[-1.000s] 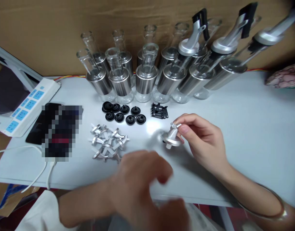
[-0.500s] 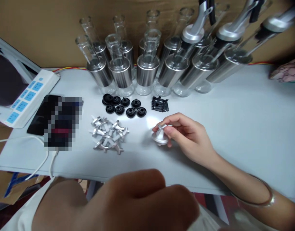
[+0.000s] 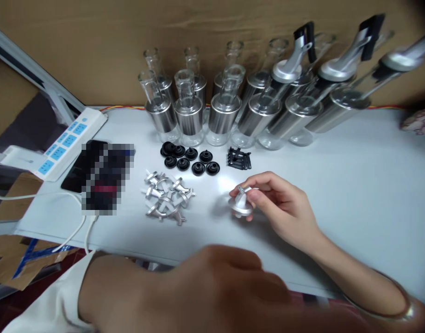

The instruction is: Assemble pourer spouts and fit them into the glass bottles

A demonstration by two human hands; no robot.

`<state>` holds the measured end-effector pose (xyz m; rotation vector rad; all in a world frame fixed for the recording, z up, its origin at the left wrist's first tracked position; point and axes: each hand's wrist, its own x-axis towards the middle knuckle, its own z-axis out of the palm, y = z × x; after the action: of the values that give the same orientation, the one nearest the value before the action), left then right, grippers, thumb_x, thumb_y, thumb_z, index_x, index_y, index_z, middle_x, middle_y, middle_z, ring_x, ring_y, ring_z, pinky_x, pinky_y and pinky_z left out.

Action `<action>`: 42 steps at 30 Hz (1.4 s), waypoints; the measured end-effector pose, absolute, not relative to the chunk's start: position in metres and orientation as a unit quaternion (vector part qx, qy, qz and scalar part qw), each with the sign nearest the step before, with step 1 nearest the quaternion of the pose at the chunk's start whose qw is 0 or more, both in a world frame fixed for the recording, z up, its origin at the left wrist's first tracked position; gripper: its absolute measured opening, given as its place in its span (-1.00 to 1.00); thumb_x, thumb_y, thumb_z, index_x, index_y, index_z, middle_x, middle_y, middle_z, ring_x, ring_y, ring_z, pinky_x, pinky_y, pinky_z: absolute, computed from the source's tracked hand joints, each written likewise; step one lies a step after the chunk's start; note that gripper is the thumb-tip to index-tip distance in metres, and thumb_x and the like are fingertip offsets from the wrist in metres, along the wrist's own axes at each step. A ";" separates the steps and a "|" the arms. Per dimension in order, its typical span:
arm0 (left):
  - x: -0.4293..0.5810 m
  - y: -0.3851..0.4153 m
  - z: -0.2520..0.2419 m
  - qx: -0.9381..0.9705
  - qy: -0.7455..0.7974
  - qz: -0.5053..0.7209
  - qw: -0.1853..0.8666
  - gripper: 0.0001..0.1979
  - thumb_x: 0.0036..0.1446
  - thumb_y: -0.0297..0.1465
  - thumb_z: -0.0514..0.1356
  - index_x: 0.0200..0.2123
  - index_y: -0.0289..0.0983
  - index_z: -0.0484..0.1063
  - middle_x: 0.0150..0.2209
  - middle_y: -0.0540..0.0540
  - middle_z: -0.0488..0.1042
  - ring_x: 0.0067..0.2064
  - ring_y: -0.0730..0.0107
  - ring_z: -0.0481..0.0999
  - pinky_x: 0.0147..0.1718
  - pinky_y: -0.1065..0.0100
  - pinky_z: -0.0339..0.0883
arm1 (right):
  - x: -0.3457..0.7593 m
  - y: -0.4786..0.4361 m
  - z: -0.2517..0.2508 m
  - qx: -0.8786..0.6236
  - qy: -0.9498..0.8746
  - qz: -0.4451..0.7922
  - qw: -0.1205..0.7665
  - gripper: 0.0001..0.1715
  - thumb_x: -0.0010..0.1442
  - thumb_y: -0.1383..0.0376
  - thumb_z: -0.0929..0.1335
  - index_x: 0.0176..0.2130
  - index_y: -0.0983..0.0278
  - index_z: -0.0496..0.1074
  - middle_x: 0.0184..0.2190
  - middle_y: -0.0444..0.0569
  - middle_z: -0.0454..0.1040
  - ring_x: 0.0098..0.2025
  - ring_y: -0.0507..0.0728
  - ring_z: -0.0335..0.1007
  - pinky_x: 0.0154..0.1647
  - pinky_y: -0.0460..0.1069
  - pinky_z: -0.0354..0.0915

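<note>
My right hand (image 3: 289,208) pinches a silver pourer spout (image 3: 242,206) between thumb and fingers, its round flange tilted downward above the table. Close to the camera, my left hand (image 3: 229,291) is blurred, its fingers curled and closed; whatever may be in them is hidden. Left of the held piece lies a cluster of several silver pourer spouts (image 3: 167,199) with pale inner tubes. Behind them sit several round black stoppers (image 3: 198,167), two of them stacked. A small group of black levers (image 3: 239,158) lies beyond my right hand.
Several glass bottles with steel sleeves (image 3: 225,111) stand in rows along the cardboard backing (image 3: 111,55). Those on the right carry pourers (image 3: 287,69). A white power strip (image 3: 68,143), a dark phone (image 3: 84,169) and white cables occupy the table's left side.
The view has shifted, so the table items appear farther right and lower. My left hand has moved right across the foreground. My right hand still holds the pourer spout.
</note>
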<state>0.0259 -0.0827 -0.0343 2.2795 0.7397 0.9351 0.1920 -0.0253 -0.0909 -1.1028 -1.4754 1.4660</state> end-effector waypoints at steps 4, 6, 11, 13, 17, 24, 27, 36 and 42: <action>0.024 -0.059 -0.063 0.842 0.284 0.355 0.290 -0.86 0.14 -0.50 0.06 -0.42 -0.19 0.14 -0.58 0.12 0.33 -0.65 0.55 0.20 -0.64 0.40 0.12 | 0.193 -0.024 -0.088 -0.442 -0.588 0.553 0.391 -0.79 0.24 0.13 0.36 -0.27 0.22 0.41 -0.34 -0.05 0.53 -0.53 0.01 0.43 -0.56 -0.08 0.36; 0.023 -0.054 -0.084 0.826 0.296 0.396 0.272 -0.88 0.14 -0.45 0.06 -0.40 -0.18 0.13 -0.57 0.12 0.29 -0.63 0.55 0.22 -0.66 0.43 0.08 | 0.193 -0.023 -0.087 -0.445 -0.606 0.528 0.395 -0.84 0.23 0.17 0.37 -0.27 0.22 0.42 -0.40 -0.10 0.51 -0.54 -0.01 0.40 -0.54 -0.09 0.35; 0.021 -0.049 -0.114 0.808 0.284 0.471 0.210 -0.79 0.14 -0.42 0.13 -0.44 -0.18 0.10 -0.56 0.13 0.24 -0.61 0.57 0.22 -0.64 0.46 0.08 | 0.194 -0.019 -0.088 -0.460 -0.624 0.498 0.388 -0.89 0.20 0.23 0.38 -0.31 0.23 0.44 -0.55 -0.17 0.41 -0.59 -0.02 0.32 -0.58 -0.11 0.27; 0.020 -0.047 -0.116 0.791 0.303 0.490 0.206 -0.75 0.14 -0.40 0.17 -0.47 -0.19 0.09 -0.55 0.12 0.20 -0.60 0.58 0.20 -0.65 0.47 0.07 | 0.194 -0.019 -0.088 -0.471 -0.620 0.499 0.382 -0.89 0.19 0.23 0.38 -0.31 0.22 0.46 -0.56 -0.16 0.43 -0.57 0.00 0.35 -0.59 -0.12 0.26; 0.017 -0.045 -0.122 0.771 0.369 0.460 0.241 -0.78 0.15 -0.25 0.25 -0.23 -0.17 0.26 -0.33 0.01 0.30 -0.44 0.51 0.36 -0.56 0.48 0.25 | 0.194 -0.019 -0.087 -0.470 -0.614 0.514 0.373 -0.90 0.17 0.24 0.39 -0.34 0.23 0.47 -0.56 -0.15 0.46 -0.57 0.00 0.38 -0.58 -0.12 0.31; 0.016 -0.045 -0.125 0.816 0.339 0.395 0.251 -0.74 0.29 -0.25 0.10 0.01 -0.15 0.22 -0.14 -0.10 0.36 -0.38 0.48 0.46 -0.39 0.39 0.45 | 0.194 -0.018 -0.085 -0.464 -0.615 0.516 0.374 -0.94 0.15 0.27 0.40 -0.36 0.22 0.47 -0.55 -0.15 0.51 -0.56 0.00 0.41 -0.57 -0.12 0.33; 0.017 -0.045 -0.121 0.827 0.344 0.369 0.250 -0.78 0.33 -0.23 0.03 -0.02 -0.15 0.22 -0.16 -0.09 0.40 -0.32 0.42 0.50 -0.31 0.33 0.49 | 0.194 -0.017 -0.086 -0.465 -0.620 0.513 0.371 -0.93 0.16 0.27 0.40 -0.37 0.21 0.48 -0.55 -0.14 0.52 -0.54 0.02 0.43 -0.56 -0.12 0.33; 0.018 -0.043 -0.120 0.834 0.340 0.369 0.231 -0.78 0.35 -0.24 -0.01 -0.04 -0.21 0.24 -0.27 -0.05 0.40 -0.40 0.48 0.44 -0.47 0.47 0.41 | 0.195 -0.017 -0.085 -0.463 -0.631 0.488 0.387 -0.95 0.13 0.31 0.40 -0.37 0.22 0.52 -0.57 -0.16 0.53 -0.57 -0.01 0.42 -0.54 -0.14 0.35; 0.017 -0.043 -0.120 0.823 0.324 0.383 0.268 -0.80 0.33 -0.32 0.04 -0.01 -0.22 0.24 -0.27 -0.05 0.39 -0.41 0.50 0.40 -0.50 0.50 0.37 | 0.195 -0.015 -0.083 -0.463 -0.635 0.481 0.389 -0.93 0.13 0.32 0.40 -0.37 0.22 0.54 -0.58 -0.16 0.55 -0.58 -0.01 0.44 -0.55 -0.14 0.36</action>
<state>0.0170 -0.0426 -0.1201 2.2201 0.8731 1.0329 0.1950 -0.0152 -0.0827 -1.1775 -1.6135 1.2218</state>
